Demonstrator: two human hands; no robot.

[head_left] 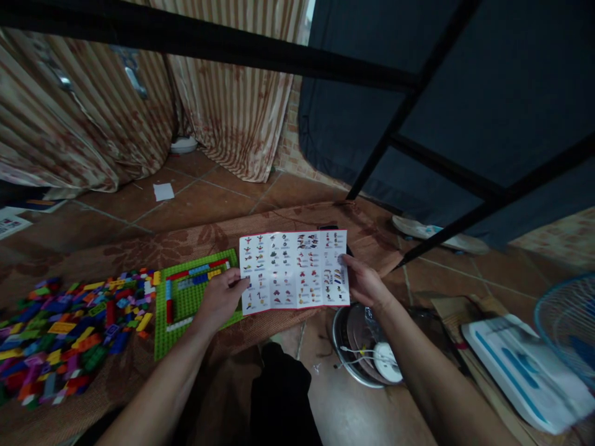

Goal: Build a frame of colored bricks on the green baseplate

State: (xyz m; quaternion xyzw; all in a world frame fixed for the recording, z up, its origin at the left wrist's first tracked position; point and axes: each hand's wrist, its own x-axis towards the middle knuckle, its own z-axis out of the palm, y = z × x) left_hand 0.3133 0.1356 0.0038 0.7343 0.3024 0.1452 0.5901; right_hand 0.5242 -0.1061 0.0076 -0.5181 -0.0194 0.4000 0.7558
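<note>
A creased instruction sheet [294, 272], printed with rows of small coloured pictures, is stretched out between my two hands. My left hand [222, 296] pinches its left edge, and my right hand [365, 282] grips the right edge with the thumb on the front. Behind and left of the sheet lies a green baseplate [160, 334], partly covered by the paper and my left forearm. Red, blue, white and yellow bricks form a partial outline on the plate. Left of it spreads a big heap of loose toy bricks [62, 328] in many colours.
A brown patterned mat [297, 217] lies under the bricks. Below my right hand, a round metal basin [341, 347] holds a white round device and cables. At the right are a white-and-blue case [520, 365] and a blue fan [567, 322]. Black metal bars [381, 155] cross above.
</note>
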